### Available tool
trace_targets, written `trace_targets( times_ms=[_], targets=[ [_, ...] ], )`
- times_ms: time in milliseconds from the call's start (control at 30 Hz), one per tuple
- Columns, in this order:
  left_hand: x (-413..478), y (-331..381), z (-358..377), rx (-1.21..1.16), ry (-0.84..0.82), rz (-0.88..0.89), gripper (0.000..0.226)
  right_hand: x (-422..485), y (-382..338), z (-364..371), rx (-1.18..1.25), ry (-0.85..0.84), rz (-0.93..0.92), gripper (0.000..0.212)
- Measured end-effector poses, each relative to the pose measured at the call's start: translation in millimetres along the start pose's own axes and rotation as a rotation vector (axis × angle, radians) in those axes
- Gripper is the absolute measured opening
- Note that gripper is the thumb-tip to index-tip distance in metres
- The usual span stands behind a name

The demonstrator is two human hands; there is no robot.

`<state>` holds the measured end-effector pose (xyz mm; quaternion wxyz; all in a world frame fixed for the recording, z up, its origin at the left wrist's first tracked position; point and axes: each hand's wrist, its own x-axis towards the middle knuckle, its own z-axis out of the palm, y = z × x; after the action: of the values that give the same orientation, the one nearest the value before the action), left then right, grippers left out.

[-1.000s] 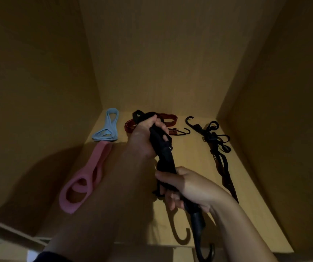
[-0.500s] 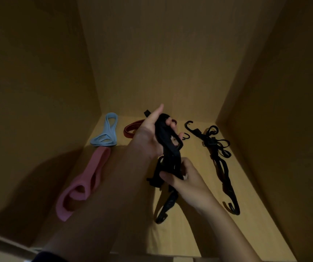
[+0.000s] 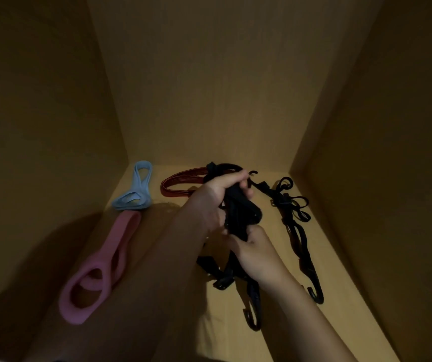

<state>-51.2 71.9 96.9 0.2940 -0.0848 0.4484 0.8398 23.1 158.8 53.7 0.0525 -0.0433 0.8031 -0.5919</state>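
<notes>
A black bungee cord (image 3: 241, 212) with hooked ends is bunched between both hands above the shelf floor. My left hand (image 3: 216, 194) grips the upper part of the bundle, fingers curled round it. My right hand (image 3: 255, 250) holds the lower part just below. Loose lengths and a hook (image 3: 252, 317) of the cord hang down under my right hand.
On the wooden shelf floor (image 3: 340, 309) lie a pink band (image 3: 100, 270) and a light blue band (image 3: 136, 189) at the left, a red-brown cord (image 3: 181, 182) at the back, and a second black hooked cord (image 3: 298, 231) at the right. Wooden walls enclose the shelf on three sides.
My right hand has moved up the cord toward my left hand, gathering it into a shorter bundle. The cord's lower hook has risen nearer the hands.
</notes>
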Motion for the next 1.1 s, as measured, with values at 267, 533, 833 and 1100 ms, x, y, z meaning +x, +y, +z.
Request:
trace_targets(
  times_ms=[267,533,833,1100],
  targets=[
    [22,-27,-17,-0.262,0.044,-0.123,0.032,24,45,-75,-0.192,0.329,0.261,0.027],
    [37,-57,-16,-0.156,0.114,-0.229,0.032,41,97,-73,-0.766,0.493,0.505,0.026],
    [40,-67,-10,0.005,0.158,-0.237,0.018,25,42,-54,0.043,0.336,0.194,0.019],
    [41,-44,-31,-0.108,-0.08,-0.153,0.046,-7,11,-46,0.097,-0.118,0.286,0.017]
  ],
)
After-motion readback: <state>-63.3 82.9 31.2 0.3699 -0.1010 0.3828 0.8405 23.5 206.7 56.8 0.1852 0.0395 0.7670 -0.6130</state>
